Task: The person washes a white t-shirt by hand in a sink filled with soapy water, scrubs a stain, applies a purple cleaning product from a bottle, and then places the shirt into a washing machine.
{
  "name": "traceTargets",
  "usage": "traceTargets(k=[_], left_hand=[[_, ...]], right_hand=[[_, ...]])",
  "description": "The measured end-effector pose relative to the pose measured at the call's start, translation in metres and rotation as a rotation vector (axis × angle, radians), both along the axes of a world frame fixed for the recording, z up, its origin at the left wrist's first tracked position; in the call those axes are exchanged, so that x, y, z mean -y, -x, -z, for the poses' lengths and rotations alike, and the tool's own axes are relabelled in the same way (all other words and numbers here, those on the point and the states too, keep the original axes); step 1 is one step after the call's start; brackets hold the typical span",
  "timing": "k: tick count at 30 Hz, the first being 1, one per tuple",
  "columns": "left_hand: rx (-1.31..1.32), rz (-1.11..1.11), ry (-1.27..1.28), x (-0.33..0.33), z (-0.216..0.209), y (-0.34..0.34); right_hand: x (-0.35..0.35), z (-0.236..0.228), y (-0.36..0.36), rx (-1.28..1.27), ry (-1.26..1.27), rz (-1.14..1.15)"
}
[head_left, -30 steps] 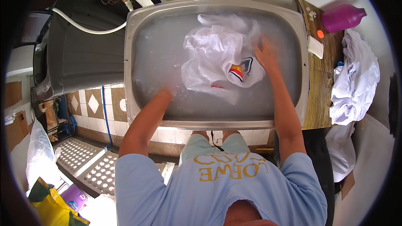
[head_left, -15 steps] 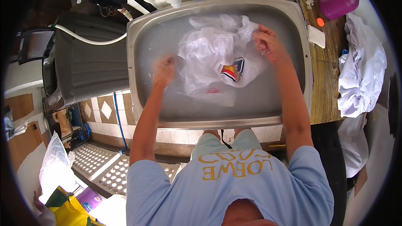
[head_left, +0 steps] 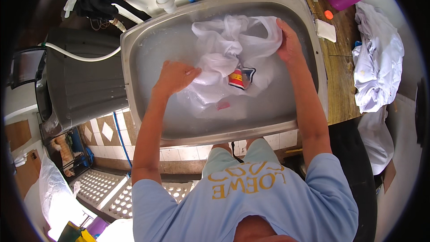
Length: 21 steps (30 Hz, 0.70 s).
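- We get one short row of gold capital letters (head_left: 248,186) on the light blue T-shirt (head_left: 291,201), chest area, upside down from our view.
- Looping gold emblem (head_left: 247,170) beside that row, same shirt, nearer the sink (head_left: 316,87).
- White garment (head_left: 217,65) in the sink: patch (head_left: 236,79), red and yellow with dark edging; we can't make out characters.
- Pinkish-red mark (head_left: 222,105) near it, blurred; we can't tell whether it's print.

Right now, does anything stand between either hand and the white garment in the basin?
Nothing visible does. The right hand holds the edge of the white garment. The left hand is at the garment's left side, above cloudy water, with no object between; whether it grips cloth is unclear.
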<state>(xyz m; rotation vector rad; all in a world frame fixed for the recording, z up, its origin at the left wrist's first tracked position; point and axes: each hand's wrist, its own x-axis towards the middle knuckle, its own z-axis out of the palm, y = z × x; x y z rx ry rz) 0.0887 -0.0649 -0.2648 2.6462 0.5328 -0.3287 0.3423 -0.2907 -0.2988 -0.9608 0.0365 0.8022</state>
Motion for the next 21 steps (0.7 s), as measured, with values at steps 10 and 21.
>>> traceTargets(k=[10,21], left_hand=[[0.443,-0.230,-0.008,0.020,0.027,-0.126],[0.624,-0.574,1.027,-0.003,0.074,-0.106]], right_hand=[[0.000,0.017,-0.004,0.271,0.360,-0.022],[0.007,0.047,-0.014,0.470,0.571,0.012]])
